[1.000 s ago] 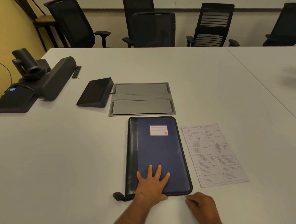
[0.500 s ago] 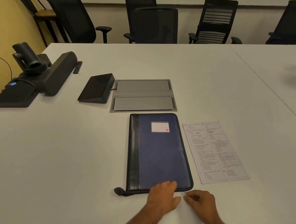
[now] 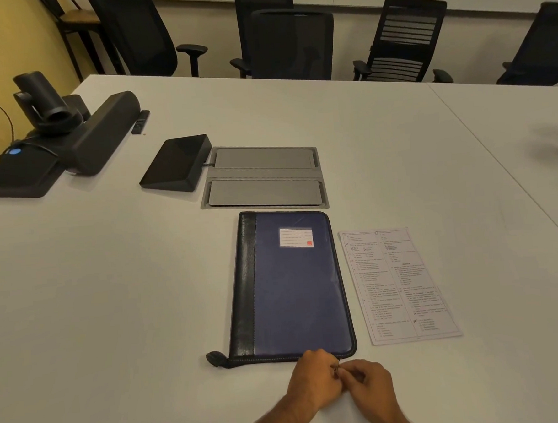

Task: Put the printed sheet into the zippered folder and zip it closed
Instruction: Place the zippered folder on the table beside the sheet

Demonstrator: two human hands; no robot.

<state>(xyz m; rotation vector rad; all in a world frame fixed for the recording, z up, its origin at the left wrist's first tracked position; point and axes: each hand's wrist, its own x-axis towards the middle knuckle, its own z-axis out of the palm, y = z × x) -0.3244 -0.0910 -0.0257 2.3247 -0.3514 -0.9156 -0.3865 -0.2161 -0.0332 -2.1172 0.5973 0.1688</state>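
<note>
Blue-and-black zippered folder (image 3: 292, 285) lies flat and closed on the white table (image 3: 97, 304), spine side toward 9 o'clock, white label on its cover toward 12. A black zipper tail sticks out at its near-left corner.

Printed sheet of white paper (image 3: 398, 284) lies flat just beside the folder at 3 o'clock, apart from it, untouched.

Both hands meet at the folder's near edge, at about 6 o'clock. Left hand (image 3: 314, 380) curled, fingers bunched at the edge near the right corner. Right hand (image 3: 368, 384) curled too, fingertips pinching a small metal zipper pull (image 3: 337, 368) between the two hands; whether the left also grips it, cannot tell.

At 12 o'clock of the folder: grey flip-lid cable box (image 3: 264, 178) set into the table. Black wedge-shaped console (image 3: 176, 163) at 11. Black conference camera and speaker bar (image 3: 54, 133) further out at 10.
</note>
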